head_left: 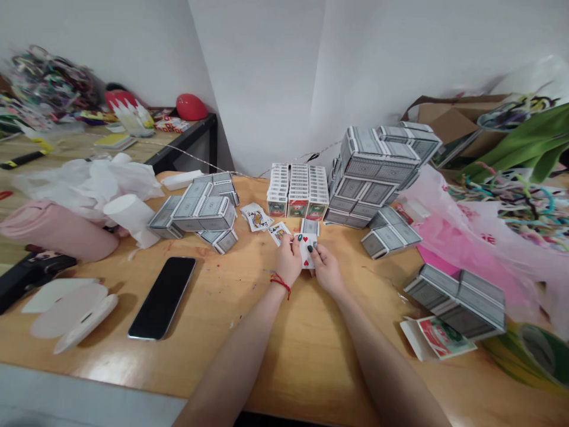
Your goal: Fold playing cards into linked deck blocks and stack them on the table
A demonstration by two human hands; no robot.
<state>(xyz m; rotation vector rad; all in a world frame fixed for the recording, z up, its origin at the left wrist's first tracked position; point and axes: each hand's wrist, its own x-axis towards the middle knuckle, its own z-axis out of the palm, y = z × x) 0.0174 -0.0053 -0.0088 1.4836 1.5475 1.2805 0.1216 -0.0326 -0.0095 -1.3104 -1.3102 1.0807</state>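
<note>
Between both hands, low over the middle of the table, is a playing card (306,256) with red hearts facing up; whether more cards lie under it I cannot tell. My left hand (288,259) grips its left edge with the thumb on top. On its right edge is my right hand (326,268), thumb also on the face. Just beyond lies a grey-backed card stack (310,226). To the left are a few loose face cards (279,232) and a fanned pile of cards (256,217). Behind these stand rows of card boxes (297,188).
Grey card decks are stacked at the left (200,207) and high at the right (373,172). More decks (457,299) sit beside an opened card box (438,338) and green tape (533,353). A phone (162,298) and a pink roll (57,230) lie at the left.
</note>
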